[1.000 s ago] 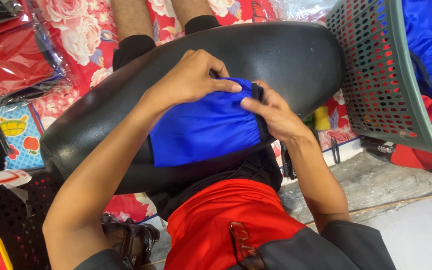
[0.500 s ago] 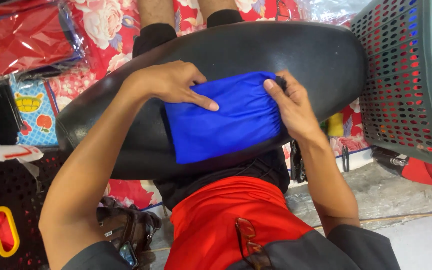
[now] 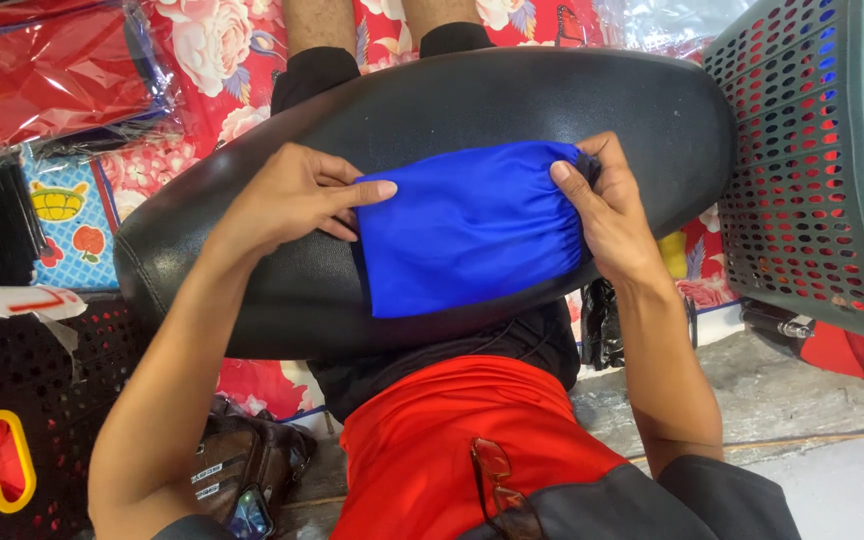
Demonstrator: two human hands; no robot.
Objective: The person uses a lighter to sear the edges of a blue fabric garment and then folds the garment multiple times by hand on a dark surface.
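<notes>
on black cushion [image 3: 432, 110] both hands fold blue cloth [image 3: 467, 225]: left hand [image 3: 297, 195] presses flat and open, right hand [image 3: 607, 215] pinches its gathered edge.

Bright, even daylight, soft shadows, sharp focus, slight wide-angle bending at edges.

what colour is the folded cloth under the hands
Plain bright blue; the cloth shows best in the head view, on a black cushion.

A cloth stall: bagged garments [image 3: 62, 75], plastic baskets [image 3: 802, 170], floral sheet [image 3: 222, 60].
</notes>
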